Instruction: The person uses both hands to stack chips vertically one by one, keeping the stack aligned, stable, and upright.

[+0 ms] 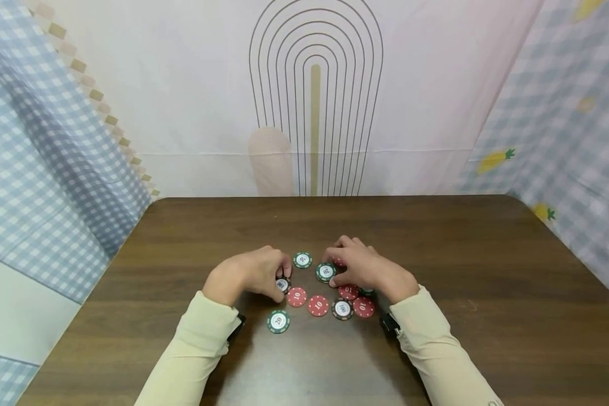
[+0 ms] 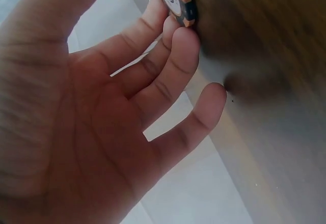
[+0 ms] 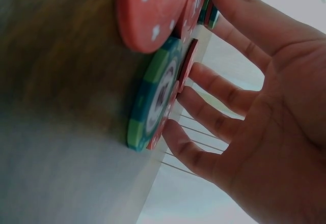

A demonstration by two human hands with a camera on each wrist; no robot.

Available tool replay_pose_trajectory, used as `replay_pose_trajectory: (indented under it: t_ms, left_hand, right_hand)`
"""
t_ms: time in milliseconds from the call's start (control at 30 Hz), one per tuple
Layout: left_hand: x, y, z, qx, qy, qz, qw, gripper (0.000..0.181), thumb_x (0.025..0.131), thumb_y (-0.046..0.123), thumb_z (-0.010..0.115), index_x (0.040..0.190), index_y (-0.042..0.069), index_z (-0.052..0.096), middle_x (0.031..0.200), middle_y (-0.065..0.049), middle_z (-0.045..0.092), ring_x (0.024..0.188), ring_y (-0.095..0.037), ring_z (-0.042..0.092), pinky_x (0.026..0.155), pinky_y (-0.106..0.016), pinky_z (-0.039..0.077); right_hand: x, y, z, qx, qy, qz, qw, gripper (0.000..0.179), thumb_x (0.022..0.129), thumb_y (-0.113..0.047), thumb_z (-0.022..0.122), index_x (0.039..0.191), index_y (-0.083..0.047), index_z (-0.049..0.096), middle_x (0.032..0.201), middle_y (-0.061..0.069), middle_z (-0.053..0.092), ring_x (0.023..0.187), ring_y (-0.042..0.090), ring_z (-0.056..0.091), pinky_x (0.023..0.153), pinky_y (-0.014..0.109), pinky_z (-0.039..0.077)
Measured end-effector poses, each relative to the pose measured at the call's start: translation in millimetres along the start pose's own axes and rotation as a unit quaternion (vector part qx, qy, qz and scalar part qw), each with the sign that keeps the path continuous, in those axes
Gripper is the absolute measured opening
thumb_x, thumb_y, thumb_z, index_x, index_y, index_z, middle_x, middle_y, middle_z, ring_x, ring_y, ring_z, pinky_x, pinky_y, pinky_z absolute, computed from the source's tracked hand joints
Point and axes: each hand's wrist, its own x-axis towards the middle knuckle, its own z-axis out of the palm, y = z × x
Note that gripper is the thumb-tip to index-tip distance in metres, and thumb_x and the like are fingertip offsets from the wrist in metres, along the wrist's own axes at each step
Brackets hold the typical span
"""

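My left hand (image 1: pixel 261 273) pinches a black poker chip (image 1: pixel 283 285) between thumb and fingers, at the left of a loose group of chips. In the left wrist view the black chip (image 2: pixel 175 2) tilts by the fingertips, and the little finger is stretched apart. My right hand (image 1: pixel 362 265) pinches a green chip (image 1: pixel 326 272) at its edges with thumb and index finger. In the right wrist view that green chip (image 3: pixel 211 15) is partly hidden behind the thumb. Its other fingers hang over a red chip (image 1: pixel 338 261), mostly covered by the hand.
Other chips lie on the brown table (image 1: pixel 182 237): a green one (image 1: pixel 302 260) behind, another green chip (image 1: pixel 278 321) in front, several red ones (image 1: pixel 318 305) and a black one (image 1: pixel 342 309) between the hands. Under the right wrist a green chip (image 1: pixel 367 292) is half hidden.
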Motion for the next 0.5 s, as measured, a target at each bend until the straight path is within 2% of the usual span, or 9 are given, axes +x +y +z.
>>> replay_pose_trajectory:
  t_ms: [267,500]
  left_hand:
    - [-0.2,5.6,2.9,0.014,-0.001,-0.03,0.9995,0.025,0.075,0.016,0.085,0.087,0.016,0.064,0.074,0.004,0.058,0.065,-0.01,0.052,0.058,-0.027,0.042]
    - [2.5,8.9,2.2,0.029,-0.005,-0.037,0.9989,0.024,0.076,0.02,0.085,0.081,0.015,0.063,0.069,0.005,0.054,0.062,-0.01,0.05,0.056,-0.027,0.04]
  right_hand:
    - [-1.9,0.0,0.6,0.005,-0.004,0.007,1.0,0.036,0.093,-0.025,0.083,0.127,-0.023,0.07,0.139,0.014,0.055,0.128,0.034,0.048,0.107,0.067,0.039]
    - [-1.4,0.6,-1.4,0.006,-0.004,0.007,1.0,0.037,0.093,-0.025,0.083,0.127,-0.023,0.07,0.139,0.013,0.054,0.128,0.034,0.048,0.107,0.069,0.038]
